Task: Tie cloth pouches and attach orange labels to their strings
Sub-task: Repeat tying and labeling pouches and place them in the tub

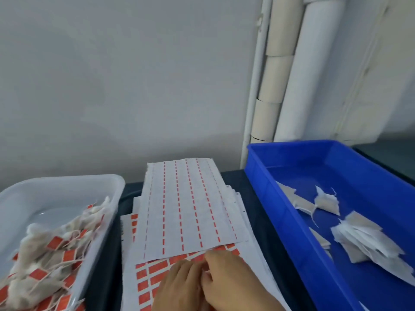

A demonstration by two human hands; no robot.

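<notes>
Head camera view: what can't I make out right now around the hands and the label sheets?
- Left hand and right hand: cut off by the bottom edge; fingers overlap, so what they pinch is hidden.
- Sheet of orange rectangular labels: mostly covered by the white peeled backing sheet and both hands.
- Clear plastic tub of tied cloth pouches: blurred, cropped at left.

a plain pale grey wall [125,81] fills most of the view, evenly lit, with a soft shadow low down where it meets the table. to the right, several white pipes [314,70] run up the wall side by side, one of them a beige pipe [272,86] built in short joined sections. beyond them the wall turns whiter. the work surface is a dark table [238,182], almost navy, pushed up against the wall.
</notes>
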